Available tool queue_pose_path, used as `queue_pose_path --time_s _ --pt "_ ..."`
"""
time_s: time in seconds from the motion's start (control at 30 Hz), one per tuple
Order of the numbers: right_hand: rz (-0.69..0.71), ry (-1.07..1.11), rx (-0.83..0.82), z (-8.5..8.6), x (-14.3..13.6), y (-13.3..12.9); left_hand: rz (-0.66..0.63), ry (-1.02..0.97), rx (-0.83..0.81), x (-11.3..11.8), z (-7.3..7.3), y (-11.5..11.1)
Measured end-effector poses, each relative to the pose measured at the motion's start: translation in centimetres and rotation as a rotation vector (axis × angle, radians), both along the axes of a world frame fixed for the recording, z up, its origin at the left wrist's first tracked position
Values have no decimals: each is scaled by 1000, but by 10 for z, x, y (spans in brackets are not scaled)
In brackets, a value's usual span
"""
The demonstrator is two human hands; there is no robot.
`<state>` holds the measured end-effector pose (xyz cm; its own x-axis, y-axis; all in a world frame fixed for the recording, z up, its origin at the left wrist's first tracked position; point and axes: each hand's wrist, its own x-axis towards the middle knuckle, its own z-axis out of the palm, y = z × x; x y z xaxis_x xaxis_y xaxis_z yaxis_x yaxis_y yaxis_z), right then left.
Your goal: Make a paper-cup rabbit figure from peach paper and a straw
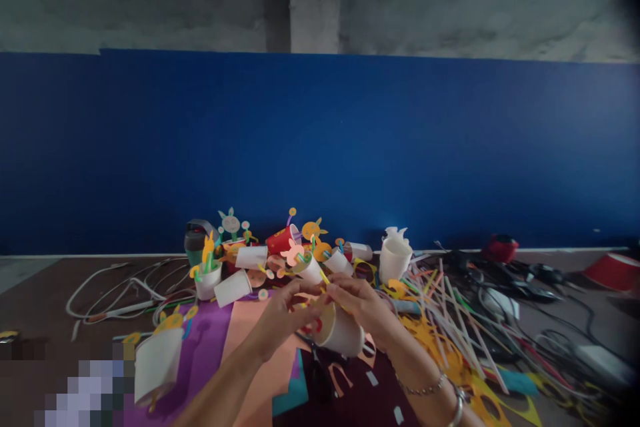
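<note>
My left hand [285, 313] has its fingers bent together at the mouth of a white paper cup [345, 335]; what they pinch is hidden. My right hand [363, 300] reaches over the cup, thumb and fingertips closed around a thin yellow strip [325, 277]. The cup is tilted, mouth toward the left, with a small red piece [317, 325] by its rim. I cannot tell whether a hand or the table bears the cup. Beneath it are black-handled scissors [320, 377] on dark paper [350, 407].
Decorated cups, among them a white cup [253, 257] and a red cup [283, 240], crowd the back. Another white cup [159, 363] lies at left on coloured sheets [250, 347]. Straws [443, 307], yellow paper scraps [440, 347] and cables [550, 293] spread rightward. A blue wall [320, 147] stands behind.
</note>
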<state>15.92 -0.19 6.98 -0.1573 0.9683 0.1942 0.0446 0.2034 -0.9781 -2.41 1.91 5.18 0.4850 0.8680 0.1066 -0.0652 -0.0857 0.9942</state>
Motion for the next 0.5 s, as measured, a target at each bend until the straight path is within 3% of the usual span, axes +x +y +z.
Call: queue_pose_path --time_s 0.2,0.37,0.5 --pt "23 -28 -66 -4 1 1 81 -4 -28 4 -5 3" --pt "146 -29 -66 -7 -1 -4 182 13 -12 4 -1 3" --pt "218 -85 -92 0 -1 -10 160 -24 -2 4 3 1"
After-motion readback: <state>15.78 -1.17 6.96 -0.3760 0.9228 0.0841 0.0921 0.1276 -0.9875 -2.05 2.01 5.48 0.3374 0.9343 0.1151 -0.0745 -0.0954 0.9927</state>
